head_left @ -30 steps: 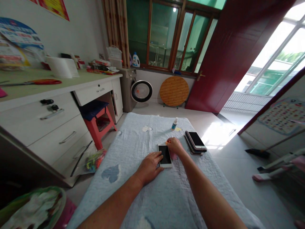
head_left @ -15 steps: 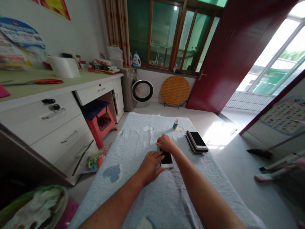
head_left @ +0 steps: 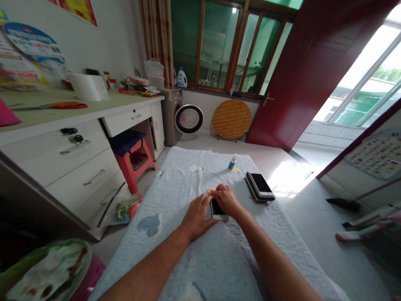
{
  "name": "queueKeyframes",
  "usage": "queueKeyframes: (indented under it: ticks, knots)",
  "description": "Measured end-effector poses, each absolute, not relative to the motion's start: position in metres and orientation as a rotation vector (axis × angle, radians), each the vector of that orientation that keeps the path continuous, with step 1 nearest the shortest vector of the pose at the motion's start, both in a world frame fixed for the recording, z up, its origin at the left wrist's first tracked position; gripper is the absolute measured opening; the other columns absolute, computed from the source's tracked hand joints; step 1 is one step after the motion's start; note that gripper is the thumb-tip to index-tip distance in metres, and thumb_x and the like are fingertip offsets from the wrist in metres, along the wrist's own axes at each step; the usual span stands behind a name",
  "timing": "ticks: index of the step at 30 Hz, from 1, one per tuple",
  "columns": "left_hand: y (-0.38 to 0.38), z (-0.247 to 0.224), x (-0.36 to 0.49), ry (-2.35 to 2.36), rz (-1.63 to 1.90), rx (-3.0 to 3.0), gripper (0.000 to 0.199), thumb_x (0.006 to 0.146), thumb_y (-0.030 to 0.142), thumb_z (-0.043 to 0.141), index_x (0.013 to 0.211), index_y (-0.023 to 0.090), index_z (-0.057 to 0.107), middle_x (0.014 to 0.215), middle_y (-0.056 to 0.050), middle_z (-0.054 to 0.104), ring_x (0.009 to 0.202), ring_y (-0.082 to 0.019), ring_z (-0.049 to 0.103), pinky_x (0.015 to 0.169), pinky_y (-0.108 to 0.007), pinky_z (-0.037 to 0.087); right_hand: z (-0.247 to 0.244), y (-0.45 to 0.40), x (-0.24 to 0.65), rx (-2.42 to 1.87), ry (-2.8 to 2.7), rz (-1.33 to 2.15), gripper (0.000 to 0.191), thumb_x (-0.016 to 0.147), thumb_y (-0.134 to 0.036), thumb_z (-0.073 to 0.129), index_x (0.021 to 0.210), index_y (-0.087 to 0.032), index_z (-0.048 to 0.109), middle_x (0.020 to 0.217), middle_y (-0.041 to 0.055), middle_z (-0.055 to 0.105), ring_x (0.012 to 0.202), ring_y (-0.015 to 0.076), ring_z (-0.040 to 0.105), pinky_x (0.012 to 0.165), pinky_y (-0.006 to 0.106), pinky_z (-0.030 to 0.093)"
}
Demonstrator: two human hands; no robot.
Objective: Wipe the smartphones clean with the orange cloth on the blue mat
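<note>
A white-framed smartphone with a dark screen (head_left: 219, 211) lies face up on the light blue cloth (head_left: 175, 184). My left hand (head_left: 196, 215) steadies it from the left, thumb at the near edge and fingers along its left side. Over the phone's far end, my right hand (head_left: 226, 200) is closed on a small orange cloth (head_left: 211, 192), partly hidden under the fingers. Beyond the hands stands a small spray bottle (head_left: 232, 163), upright. To their right is a stack of several phones (head_left: 260, 186), the top one white with a black screen.
On the left runs a white desk (head_left: 94, 165) holding a paper roll (head_left: 86, 86) and red-handled scissors (head_left: 67, 105). A red stool (head_left: 133, 161) stands beneath it. Lower left is a full waste bin (head_left: 86, 271). A washing machine (head_left: 172, 115) with its door open stands behind.
My right hand has shifted slightly right and turned flatter over the phone's far end. My left fingers have moved up towards that end. The view has swung a little left.
</note>
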State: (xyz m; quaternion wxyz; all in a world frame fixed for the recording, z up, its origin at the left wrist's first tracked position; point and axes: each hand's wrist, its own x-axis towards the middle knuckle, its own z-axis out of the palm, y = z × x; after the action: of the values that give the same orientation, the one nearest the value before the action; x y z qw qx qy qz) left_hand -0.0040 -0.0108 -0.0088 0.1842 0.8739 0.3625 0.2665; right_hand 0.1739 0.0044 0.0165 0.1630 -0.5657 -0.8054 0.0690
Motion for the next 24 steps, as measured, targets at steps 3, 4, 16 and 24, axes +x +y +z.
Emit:
queueKeyframes:
  ticks: [3,4,16,24]
  knots:
    - [-0.010,-0.017,-0.004,1.024,0.810,2.460,0.073,0.075,0.048,0.067,0.134,0.018,0.035,0.135,-0.016,0.047,0.127,-0.032,0.043,0.105,-0.049,0.035,0.021,-0.015,0.173,-1.563,-2.320,0.277,0.025,0.094,-0.022,0.047,0.099,-0.024,0.071,0.092,0.0046,0.057,0.085,0.0152,0.048,0.080,0.024,0.036]
    - [-0.009,-0.018,-0.005,1.030,0.814,2.462,0.074,0.075,0.047,0.067,0.135,0.018,0.034,0.134,-0.016,0.047,0.127,-0.032,0.043,0.105,-0.050,0.035,0.022,-0.022,0.172,-1.552,-2.326,0.302,0.025,0.093,-0.022,0.047,0.098,-0.024,0.071,0.091,0.0043,0.057,0.084,0.0149,0.048,0.078,0.024,0.036]
    - [-0.011,-0.010,-0.004,1.038,0.598,2.574,0.052,0.083,0.049,0.060,0.127,0.022,0.055,0.138,-0.010,0.051,0.128,-0.029,0.044,0.109,-0.049,0.029,0.027,-0.061,0.188,-1.542,-2.275,0.457,0.026,0.092,-0.021,0.047,0.086,-0.019,0.072,0.085,0.0036,0.055,0.080,0.0137,0.051,0.071,0.022,0.037]
    - [-0.012,-0.003,-0.004,1.021,0.593,2.567,0.055,0.079,0.044,0.065,0.128,0.022,0.055,0.138,-0.010,0.052,0.125,-0.030,0.046,0.108,-0.049,0.030,0.011,-0.005,0.201,-1.687,-2.151,0.343,0.029,0.088,-0.014,0.046,0.097,-0.018,0.073,0.088,0.0046,0.058,0.083,0.0133,0.055,0.077,0.021,0.039]
